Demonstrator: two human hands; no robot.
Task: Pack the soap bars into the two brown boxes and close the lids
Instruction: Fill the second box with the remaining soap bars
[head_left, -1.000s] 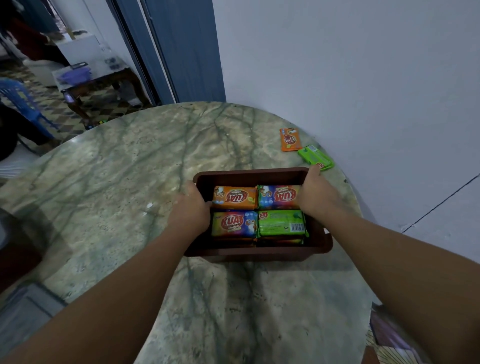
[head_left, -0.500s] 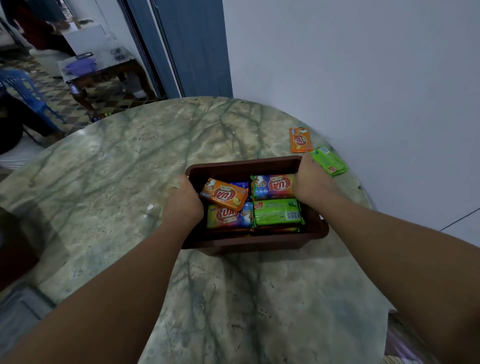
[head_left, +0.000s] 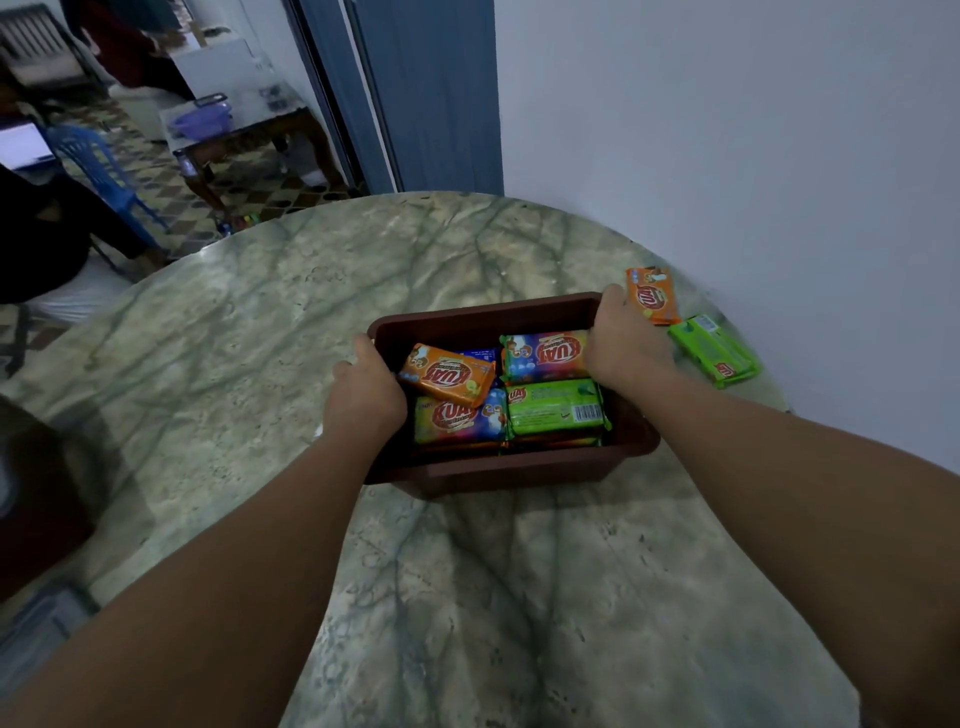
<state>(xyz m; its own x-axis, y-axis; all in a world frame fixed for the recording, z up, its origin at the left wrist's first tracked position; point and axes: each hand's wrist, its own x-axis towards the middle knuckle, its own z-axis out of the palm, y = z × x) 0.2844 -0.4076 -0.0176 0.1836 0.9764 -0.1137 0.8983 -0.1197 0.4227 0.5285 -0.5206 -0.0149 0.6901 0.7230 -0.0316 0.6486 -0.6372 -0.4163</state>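
A brown box (head_left: 498, 470) sits on the marble table, filled with several wrapped soap bars. An orange bar (head_left: 447, 374) lies tilted on top at the left, a green bar (head_left: 553, 408) at the front right. My left hand (head_left: 363, 395) grips the box's left wall, fingers curled over the rim. The right rim is held by my right hand (head_left: 623, 343). Outside the box lie an orange soap bar (head_left: 653, 296) and a green soap bar (head_left: 714, 351), just right of my right hand. No lid and no second box are in view.
The round marble table (head_left: 260, 364) stands against a white wall (head_left: 753, 156) on the right. A blue door frame (head_left: 415, 93) is behind it. Far left are a blue chair (head_left: 98, 166) and a low table (head_left: 239, 119).
The box has shifted away from me and slightly right, toward the loose bars. The orange bar inside has tilted up. Both hands keep their hold on the box.
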